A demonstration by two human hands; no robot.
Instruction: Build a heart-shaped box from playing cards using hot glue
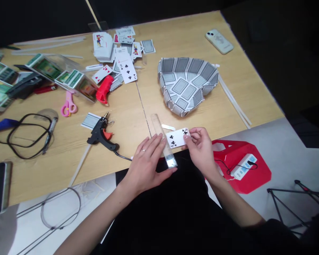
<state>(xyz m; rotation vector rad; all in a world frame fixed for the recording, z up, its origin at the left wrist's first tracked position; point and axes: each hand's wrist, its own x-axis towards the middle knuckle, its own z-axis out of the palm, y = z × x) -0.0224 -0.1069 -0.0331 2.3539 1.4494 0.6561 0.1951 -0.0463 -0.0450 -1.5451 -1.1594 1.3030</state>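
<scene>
My right hand (200, 147) pinches a four of clubs playing card (178, 137) by its right end, face up, near the table's front edge. The card's left end meets a clear plastic ruler (156, 124); whether it goes under it I cannot tell. My left hand (149, 159) lies across the ruler with fingers stretched out and thumb apart, pressing on it. The ruler's near end juts past the table edge. Just beyond the card lies a small white strip (168, 127). Farther back sits a heart-shaped bowl (187, 85) made of grey-backed playing cards.
A black glue gun (102, 134) lies at left with its cord, near pink scissors (68, 104) and a red-handled tool (104, 89). Card piles (103, 47) and clear boxes stand behind. Glue sticks (235, 102) and a phone (219, 41) are at right. Below is a red stool (255, 173) holding a power strip.
</scene>
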